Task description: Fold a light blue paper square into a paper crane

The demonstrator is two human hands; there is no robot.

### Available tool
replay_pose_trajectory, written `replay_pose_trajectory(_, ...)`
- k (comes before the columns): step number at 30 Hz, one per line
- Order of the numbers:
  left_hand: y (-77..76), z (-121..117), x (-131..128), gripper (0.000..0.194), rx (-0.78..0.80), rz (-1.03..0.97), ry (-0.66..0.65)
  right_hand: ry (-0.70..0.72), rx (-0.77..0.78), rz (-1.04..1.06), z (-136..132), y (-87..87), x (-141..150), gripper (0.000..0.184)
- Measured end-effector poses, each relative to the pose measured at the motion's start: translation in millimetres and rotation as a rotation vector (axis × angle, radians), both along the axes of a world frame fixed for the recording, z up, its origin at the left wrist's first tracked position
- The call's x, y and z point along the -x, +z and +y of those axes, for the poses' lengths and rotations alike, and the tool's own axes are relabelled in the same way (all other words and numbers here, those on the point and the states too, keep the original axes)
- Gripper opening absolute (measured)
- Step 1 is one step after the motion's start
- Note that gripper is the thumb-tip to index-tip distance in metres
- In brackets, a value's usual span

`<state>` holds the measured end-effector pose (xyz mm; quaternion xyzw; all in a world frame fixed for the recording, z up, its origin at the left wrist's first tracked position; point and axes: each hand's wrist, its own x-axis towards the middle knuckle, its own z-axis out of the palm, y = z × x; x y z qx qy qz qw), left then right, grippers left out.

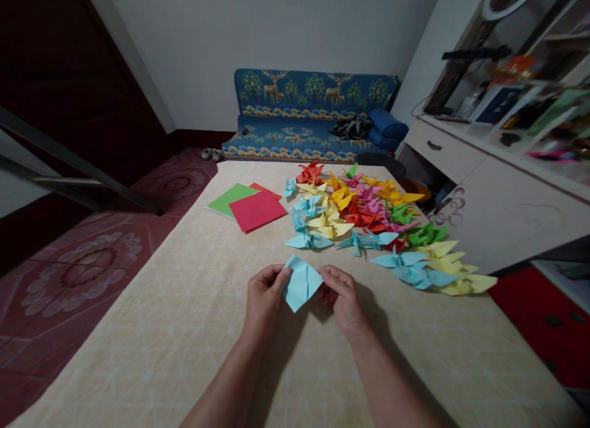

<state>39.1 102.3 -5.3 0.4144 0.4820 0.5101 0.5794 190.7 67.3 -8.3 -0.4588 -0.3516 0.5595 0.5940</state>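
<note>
A light blue folded paper (302, 285), diamond-shaped with creases across its face, is held up just above the table between my two hands. My left hand (266, 293) pinches its left corner, thumb on top. At the right corner, my right hand (342, 296) has its thumb and fingers closed on the edge; its lower fingers curl partly out of sight. Beyond the hands lies a light blue paper crane (308, 240), with another blue crane (366, 241) to its right.
Several paper cranes in red, yellow, orange, pink and green cover the table's (184, 329) far right. A red paper sheet (258, 210) overlaps a green sheet (233, 199) at the far left. Behind stand a blue patterned sofa (295, 130) and, rightward, a white cabinet (507, 188).
</note>
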Motion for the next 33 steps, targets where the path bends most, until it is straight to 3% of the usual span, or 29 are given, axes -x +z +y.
replay_pose_trajectory(33,-2.4,2.1,0.1,0.027,-0.021,0.032,0.026,0.027,0.054,-0.033,-1.6,5.2,-0.2,0.020)
